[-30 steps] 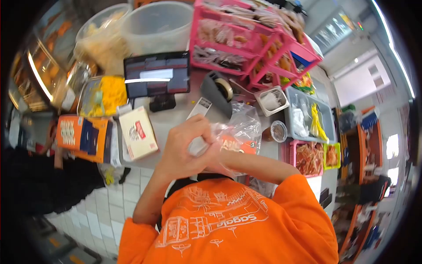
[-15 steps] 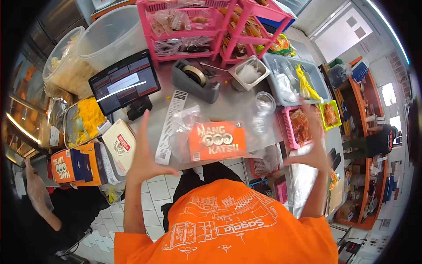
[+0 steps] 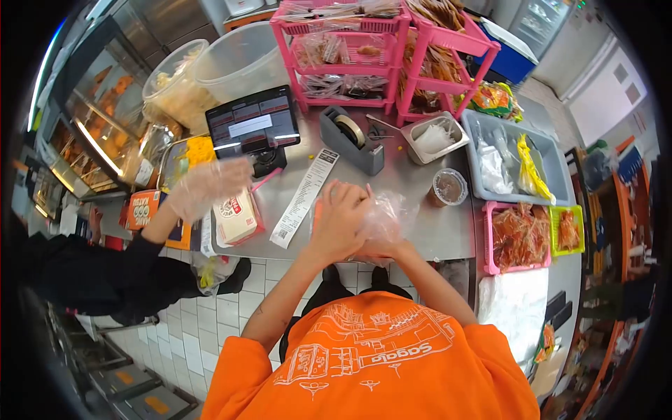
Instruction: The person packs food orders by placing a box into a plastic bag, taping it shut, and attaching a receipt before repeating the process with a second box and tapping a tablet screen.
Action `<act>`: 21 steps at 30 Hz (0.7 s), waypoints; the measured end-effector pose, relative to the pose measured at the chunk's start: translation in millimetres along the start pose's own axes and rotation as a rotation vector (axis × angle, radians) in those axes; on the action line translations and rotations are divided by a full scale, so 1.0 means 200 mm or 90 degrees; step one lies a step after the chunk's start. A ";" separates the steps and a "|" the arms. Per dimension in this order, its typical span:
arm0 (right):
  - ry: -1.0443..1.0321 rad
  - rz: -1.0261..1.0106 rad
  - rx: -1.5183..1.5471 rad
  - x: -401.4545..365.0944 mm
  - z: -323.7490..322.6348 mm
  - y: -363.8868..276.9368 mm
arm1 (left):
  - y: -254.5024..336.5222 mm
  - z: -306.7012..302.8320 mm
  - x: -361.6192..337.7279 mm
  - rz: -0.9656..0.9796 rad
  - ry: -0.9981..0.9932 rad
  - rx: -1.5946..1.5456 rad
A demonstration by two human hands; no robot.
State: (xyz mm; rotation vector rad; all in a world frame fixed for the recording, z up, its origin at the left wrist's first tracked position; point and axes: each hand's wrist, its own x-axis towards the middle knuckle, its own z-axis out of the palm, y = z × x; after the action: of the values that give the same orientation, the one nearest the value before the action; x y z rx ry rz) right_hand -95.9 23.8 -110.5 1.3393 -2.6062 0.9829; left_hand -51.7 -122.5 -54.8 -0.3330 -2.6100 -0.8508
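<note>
Both my hands are together at the counter's front edge, over a clear plastic bag (image 3: pixel 392 212) with an orange box (image 3: pixel 318 210) in it. My left hand (image 3: pixel 341 222) bends its fingers over the bag's top, close against the other hand. Beside it, my right hand (image 3: pixel 383 245) is closed on the bag, its fingers partly hidden by plastic and by my left hand. Most of the box is covered. A long printed receipt (image 3: pixel 305 197) lies to the left, and a lidded cup of brown liquid (image 3: pixel 448 187) stands to the right.
A co-worker's gloved hand (image 3: pixel 210 187) reaches over a white box (image 3: pixel 236 218) at left. Behind are a tablet (image 3: pixel 252 124), a tape dispenser (image 3: pixel 351 143) and pink racks (image 3: pixel 343 56). A grey-blue tub (image 3: pixel 516 150) and pink basket (image 3: pixel 519 238) stand right.
My hands were open and apart on either side of the bagged box; they have come down together onto it. The co-worker's gloved hand has moved in from the left over the white box.
</note>
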 end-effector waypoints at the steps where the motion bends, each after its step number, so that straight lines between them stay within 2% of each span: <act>1: -0.018 -0.039 -0.083 0.01 0.07 0.05 | 0.06 -0.04 0.04 0.084 -0.085 0.199; 3: 0.125 -0.162 0.087 0.05 0.19 0.17 | 0.11 -0.03 0.01 0.025 -0.036 0.187; 4: 0.121 -0.168 0.097 0.04 0.22 0.17 | 0.15 -0.02 -0.04 -0.019 0.002 0.157; 5: 0.115 -0.139 0.179 0.02 0.25 0.15 | 0.16 0.01 -0.10 -0.026 0.001 0.163; 7: 0.117 -0.076 0.335 0.00 0.31 0.10 | 0.12 0.12 -0.20 -0.143 0.264 0.016; 8: 0.120 -0.043 0.412 0.00 0.31 0.06 | 0.07 0.14 -0.22 -0.136 0.259 0.020; 10: 0.127 -0.008 0.488 0.02 0.25 0.04 | -0.03 0.15 -0.28 -0.030 0.083 0.047; 12: -0.087 -0.273 0.219 0.15 -0.01 0.01 | -0.06 0.15 -0.24 -0.007 0.033 0.012; 13: -0.078 -0.417 0.180 0.23 0.01 0.01 | -0.02 0.12 -0.19 -0.004 -0.060 0.003; 14: -0.104 -0.463 0.140 0.27 -0.01 -0.01 | 0.02 0.10 -0.13 0.000 -0.154 -0.006; 16: -0.173 -0.467 0.086 0.30 -0.05 -0.08 | -0.01 0.14 -0.11 0.063 -0.192 0.055; 18: -0.208 -0.452 0.089 0.31 -0.12 -0.18 | -0.18 0.36 -0.24 -0.096 -0.036 -0.669; 20: -0.183 -0.414 0.161 0.29 -0.28 -0.20 | -0.17 0.38 -0.28 -0.195 0.047 -1.030; 21: -0.125 -0.380 0.215 0.27 -0.37 -0.17 | -0.16 0.34 -0.30 -0.203 -0.024 -0.543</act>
State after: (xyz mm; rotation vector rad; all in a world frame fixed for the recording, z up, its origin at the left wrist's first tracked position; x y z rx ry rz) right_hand -121.7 13.1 -17.1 2.2103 -1.9712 1.2485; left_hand -27.2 -113.2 -146.5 -0.1393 -2.2152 -2.0628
